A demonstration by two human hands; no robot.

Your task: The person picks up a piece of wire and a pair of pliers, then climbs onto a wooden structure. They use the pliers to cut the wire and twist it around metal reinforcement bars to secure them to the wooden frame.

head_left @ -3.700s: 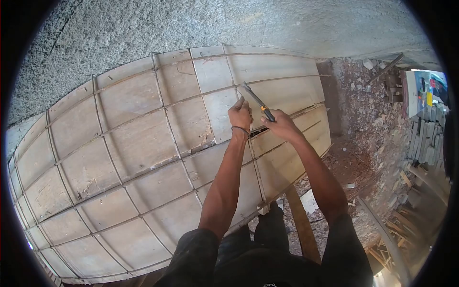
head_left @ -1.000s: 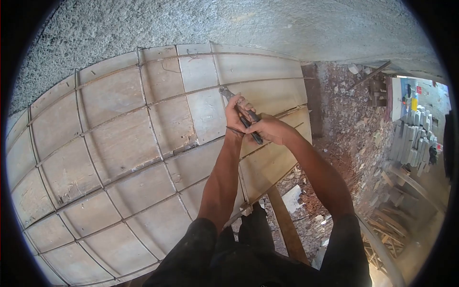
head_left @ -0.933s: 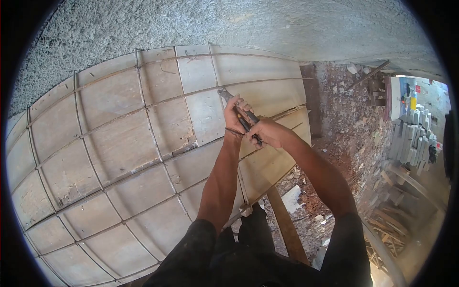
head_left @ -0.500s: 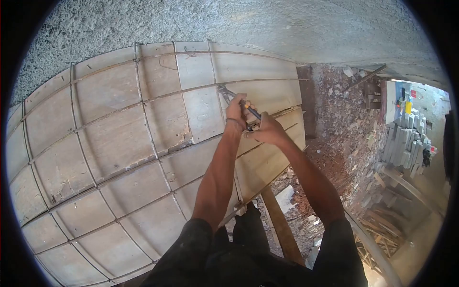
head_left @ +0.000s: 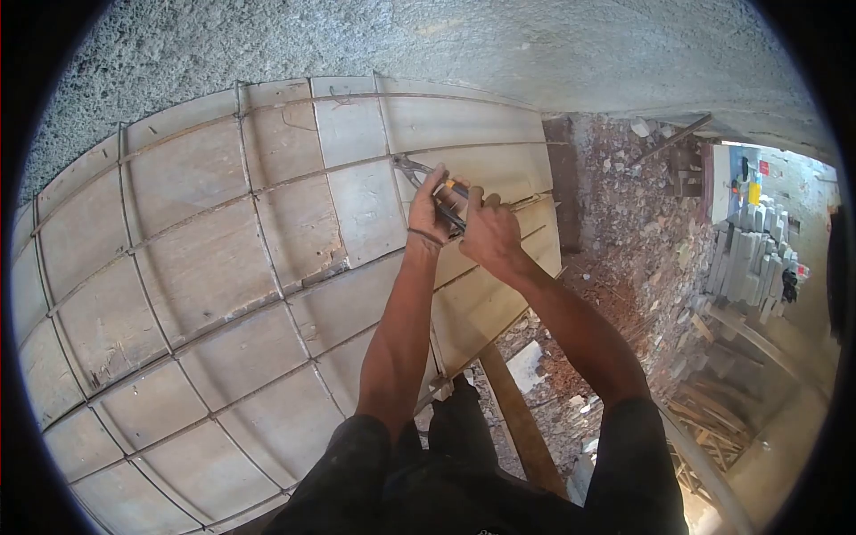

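Pliers (head_left: 426, 183) sit at the centre of the head view, held in both hands over a grid of rebar (head_left: 267, 259) laid on plank formwork (head_left: 205, 267). Left hand (head_left: 428, 209) wraps the tool's handles from below, its grip closed on them, a thin band at the wrist. Right hand (head_left: 486, 232) closes over the handle ends from the right, so both hands clamp the same tool. Its nose reaches up and left to a crossing of two bars (head_left: 397, 160), where it seems to bite a bit of tie wire, though the wire itself is too small to make out.

Across the grid, a few crossings near the far edge show small dark twists that look like ties, one at the top left (head_left: 239, 89). Many other crossings lie too far off or too blurred to tell whether they are tied. As a judgement, the tying stands partway: this crossing is in hand, and the bars toward the near and left side may be left to do.

Beyond the formwork rises a rough concrete wall (head_left: 357, 36). To the right, well below, lies rubble (head_left: 642, 205), a stack of blocks (head_left: 753, 259) and timber scraps (head_left: 713, 419). A wooden prop (head_left: 517, 419) slants under the formwork edge beside the person's dark trousers (head_left: 464, 481).
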